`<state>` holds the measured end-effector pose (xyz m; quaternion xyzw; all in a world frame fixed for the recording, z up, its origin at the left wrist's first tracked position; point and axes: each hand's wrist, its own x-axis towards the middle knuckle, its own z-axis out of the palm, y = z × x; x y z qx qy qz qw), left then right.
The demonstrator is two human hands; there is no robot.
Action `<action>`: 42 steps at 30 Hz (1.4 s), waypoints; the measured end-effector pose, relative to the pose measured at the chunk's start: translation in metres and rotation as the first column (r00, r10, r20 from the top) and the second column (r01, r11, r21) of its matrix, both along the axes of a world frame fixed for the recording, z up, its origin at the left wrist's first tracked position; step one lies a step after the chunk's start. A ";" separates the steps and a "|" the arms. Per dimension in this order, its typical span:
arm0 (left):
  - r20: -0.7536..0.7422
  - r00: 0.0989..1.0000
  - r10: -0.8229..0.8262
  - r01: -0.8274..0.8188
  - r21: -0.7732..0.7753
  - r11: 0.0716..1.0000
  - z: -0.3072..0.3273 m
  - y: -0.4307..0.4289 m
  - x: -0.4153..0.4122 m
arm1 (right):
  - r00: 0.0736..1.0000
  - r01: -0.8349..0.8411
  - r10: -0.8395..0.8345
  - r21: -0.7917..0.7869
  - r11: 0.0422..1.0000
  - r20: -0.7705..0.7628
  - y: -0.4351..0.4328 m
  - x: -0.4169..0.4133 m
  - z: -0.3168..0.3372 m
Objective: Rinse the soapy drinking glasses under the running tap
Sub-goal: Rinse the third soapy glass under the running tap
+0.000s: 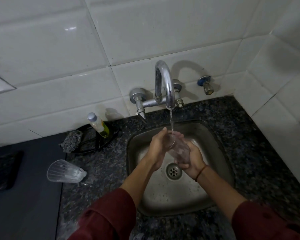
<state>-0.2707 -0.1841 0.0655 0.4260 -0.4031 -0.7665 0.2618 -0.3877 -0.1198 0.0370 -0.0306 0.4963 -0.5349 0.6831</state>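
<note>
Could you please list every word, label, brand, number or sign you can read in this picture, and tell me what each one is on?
No text can be read anywhere in this view.
Bottle by the wall: it has a yellow-green label, too blurred to read.
Held glass and glass on its side: no print visible.
Tap: no marking visible.

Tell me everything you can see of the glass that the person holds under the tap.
The glass is clear and tilted, its mouth up toward the tap. The thin water stream falls at its rim. It is above the steel sink: the left hand wraps its upper part, the right hand grips its lower end. Soap on it cannot be made out.
</note>
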 end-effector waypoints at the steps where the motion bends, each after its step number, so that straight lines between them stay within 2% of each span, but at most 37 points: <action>1: -0.024 1.000 0.005 -0.005 -0.001 1.000 0.003 0.000 -0.003 | 0.999 -0.014 0.014 -0.012 1.000 0.038 0.000 -0.001 -0.003; 7: -0.140 0.988 0.059 -0.054 0.039 0.998 0.012 0.002 -0.016 | 0.990 -0.032 0.041 -0.068 0.997 0.133 -0.002 -0.006 -0.007; 9: -0.130 0.989 0.069 -0.071 -0.005 0.997 0.012 0.004 -0.019 | 0.990 -0.017 0.026 -0.064 0.998 0.139 -0.003 -0.006 -0.007; 11: -0.073 0.988 0.133 -0.142 -0.120 0.983 0.009 0.005 -0.019 | 0.995 0.008 -0.007 -0.011 1.000 0.096 -0.006 -0.003 -0.006; 13: 0.044 0.980 0.195 -0.171 -0.316 0.933 -0.001 0.002 -0.013 | 0.998 0.055 -0.053 0.082 0.995 -0.031 -0.010 0.000 -0.001; 15: 0.186 0.962 0.197 -0.083 -0.490 0.868 -0.010 -0.003 -0.005 | 0.949 0.126 -0.076 0.145 0.981 -0.306 -0.014 0.001 0.005; 16: 0.257 0.949 0.182 -0.021 -0.524 0.851 -0.012 -0.004 -0.003 | 0.889 0.147 -0.066 0.146 0.978 -0.454 -0.017 0.002 0.007; 18: 0.342 0.923 0.175 -0.001 -0.454 0.891 -0.013 -0.006 -0.004 | 0.738 0.152 -0.030 0.123 0.981 -0.674 -0.020 0.007 0.016; 20: 0.324 0.928 0.182 -0.113 -0.221 0.969 -0.012 -0.009 -0.004 | 0.627 0.080 0.019 0.088 0.993 -0.779 -0.016 0.011 0.025; 22: 0.216 0.966 0.144 -0.154 0.028 0.988 -0.014 -0.015 0.002 | 0.624 -0.030 -0.001 -0.025 0.999 -0.781 -0.007 0.014 0.035; 24: 0.066 0.991 0.114 -0.123 0.173 0.977 -0.016 -0.017 0.008 | 0.608 -0.114 -0.073 -0.178 0.977 -0.791 0.002 0.013 0.046; 25: 0.000 0.993 0.122 -0.119 0.222 0.968 -0.018 -0.017 0.009 | 0.558 -0.148 -0.133 -0.256 0.955 -0.819 0.005 0.010 0.048; 27: -0.043 0.987 0.156 -0.139 0.273 0.952 -0.023 -0.018 0.007 | 0.385 -0.261 -0.263 -0.377 0.888 -0.885 0.010 0.001 0.046; 29: -0.048 0.988 0.149 -0.131 0.272 0.953 -0.026 -0.019 0.004 | 0.203 -0.396 -0.338 -0.393 0.830 -0.919 0.014 -0.006 0.044; 31: -0.049 0.989 0.137 -0.121 0.255 0.959 -0.030 -0.021 0.002 | 0.015 -0.521 -0.387 -0.338 0.784 -0.922 0.018 -0.010 0.048; 33: -0.021 0.993 0.117 -0.109 0.242 0.964 -0.028 -0.023 0.002 | -0.091 -0.658 -0.363 -0.218 0.721 -0.927 0.018 -0.014 0.050; 34: -0.005 0.995 0.095 -0.091 0.233 0.968 -0.027 -0.024 0.002 | -0.131 -0.724 -0.280 -0.101 0.683 -0.951 0.014 -0.017 0.046; 35: 0.013 0.998 0.064 -0.066 0.219 0.974 -0.028 -0.025 0.003 | -0.211 -0.774 -0.170 0.058 0.631 -0.963 0.009 -0.018 0.046; 36: 0.033 0.999 0.025 -0.031 0.205 0.978 -0.029 -0.027 0.003 | -0.311 -0.783 -0.045 0.229 0.579 -0.949 0.001 -0.017 0.043; 37: 0.060 0.998 -0.015 0.003 0.190 0.982 -0.031 -0.028 0.002 | -0.373 -0.763 0.067 0.347 0.545 -0.925 -0.006 -0.015 0.039; 38: 0.079 0.996 -0.032 0.018 0.182 0.983 -0.032 -0.028 0.001 | -0.372 -0.732 0.181 0.407 0.546 -0.911 -0.013 -0.010 0.039; 39: 0.068 0.998 -0.010 -0.003 0.180 0.984 -0.032 -0.026 -0.001 | -0.320 -0.707 0.271 0.419 0.570 -0.908 -0.018 -0.005 0.039; 40: 0.032 0.998 0.046 -0.050 0.177 0.983 -0.031 -0.025 -0.002 | -0.255 -0.682 0.317 0.403 0.611 -0.913 -0.024 -0.001 0.039; 42: -0.068 0.984 0.162 -0.148 0.176 0.973 -0.033 -0.024 -0.003 | -0.183 -0.630 0.347 0.381 0.677 -0.920 -0.033 0.005 0.038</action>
